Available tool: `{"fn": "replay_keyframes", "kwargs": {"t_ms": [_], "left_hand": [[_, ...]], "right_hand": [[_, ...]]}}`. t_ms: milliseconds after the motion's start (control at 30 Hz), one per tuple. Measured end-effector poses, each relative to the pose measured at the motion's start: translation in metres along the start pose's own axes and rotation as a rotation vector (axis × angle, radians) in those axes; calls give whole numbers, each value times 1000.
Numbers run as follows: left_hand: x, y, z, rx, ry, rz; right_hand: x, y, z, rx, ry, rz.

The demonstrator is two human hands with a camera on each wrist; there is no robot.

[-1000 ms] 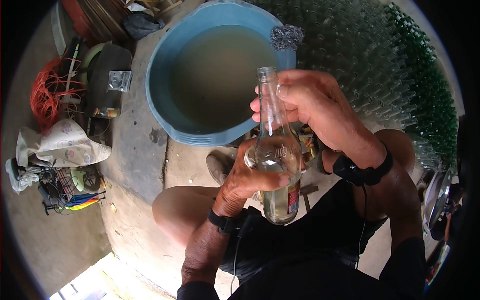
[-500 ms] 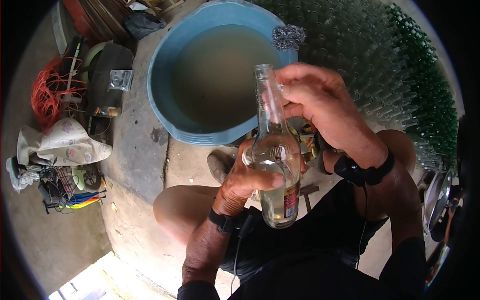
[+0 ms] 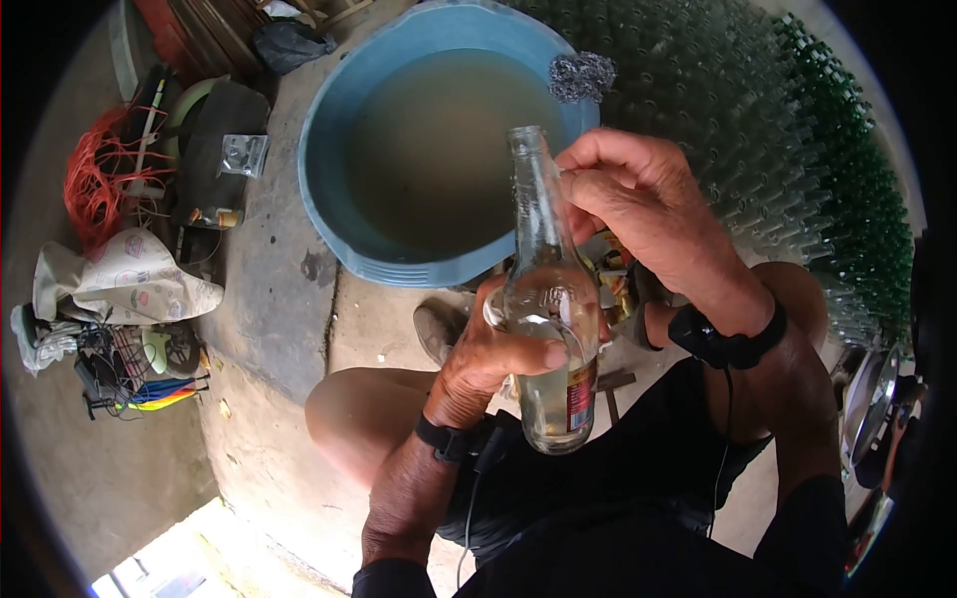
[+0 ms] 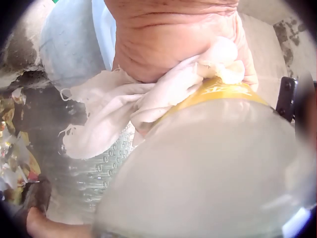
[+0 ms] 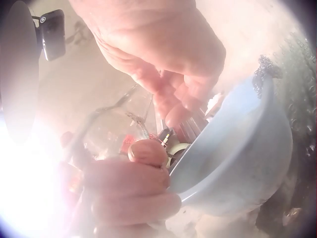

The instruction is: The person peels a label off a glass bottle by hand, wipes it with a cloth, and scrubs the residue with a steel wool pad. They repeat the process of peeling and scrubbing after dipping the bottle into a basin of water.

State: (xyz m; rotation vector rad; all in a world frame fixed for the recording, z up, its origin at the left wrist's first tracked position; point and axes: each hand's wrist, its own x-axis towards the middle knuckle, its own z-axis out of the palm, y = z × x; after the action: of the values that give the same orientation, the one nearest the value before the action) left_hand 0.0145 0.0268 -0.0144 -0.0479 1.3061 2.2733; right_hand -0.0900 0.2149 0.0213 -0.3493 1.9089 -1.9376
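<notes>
My left hand (image 3: 483,359) grips a clear glass bottle (image 3: 548,309) round its body, mouth tilted up towards the tub. Pale liquid lies in the bottle's lower part, and a red label with a barcode (image 3: 581,399) shows low on its right side. In the left wrist view a yellow label (image 4: 218,94) is on the glass too. A crumpled white cloth (image 4: 143,101) hangs from that hand's fingers beside the bottle. My right hand (image 3: 643,194) has its fingers curled at the right side of the neck, thumb and index tips right at the glass. Nothing shows between them.
Beyond the bottle stands a large blue tub (image 3: 334,224) of murky water, with a steel wool scourer (image 3: 581,77) on its rim. Many upright glass bottles (image 3: 718,120) fill the right. At left lie red twine (image 3: 97,184), a white cloth bag (image 3: 140,284) and a folded umbrella (image 3: 164,396).
My right fingertips, earlier reaching past the neck's left side, have drawn back to its right side. The bottle's mouth has shifted slightly up and left, while the left hand keeps its grip.
</notes>
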Motion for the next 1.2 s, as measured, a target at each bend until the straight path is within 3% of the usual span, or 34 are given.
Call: {"fn": "replay_keyframes", "kwargs": {"t_ms": [133,333,367,467,567,667,700,833,1200], "left_hand": [[-4,-1,-5,-49,28,-30],[-8,-5,-10,-124,34,7],[-9,-6,-11,-129,28,6],[-11,-8,-14,-166,2,-15],[-12,-6,-11,-185,-8,-43],[-12,-6,-9,-190,-11,-46],[-11,-6,-8,-193,-13,-43],[-12,-7,-4,-166,-9,-56],[-6,-15,-9,-131,-52,-27]], "right_hand": [[-1,-4,0,-35,-1,29],[-4,-4,-11,-578,-191,-136],[-8,-15,-14,-727,-246,13],[-9,-12,-14,-884,-280,45],[-10,13,-15,-503,-159,-325],[-7,-19,-16,-178,-173,69],[-9,-19,-16,-141,-133,-19],[-8,-21,-10,-11,-39,-24],[-7,-20,-16,48,-102,60]]}}
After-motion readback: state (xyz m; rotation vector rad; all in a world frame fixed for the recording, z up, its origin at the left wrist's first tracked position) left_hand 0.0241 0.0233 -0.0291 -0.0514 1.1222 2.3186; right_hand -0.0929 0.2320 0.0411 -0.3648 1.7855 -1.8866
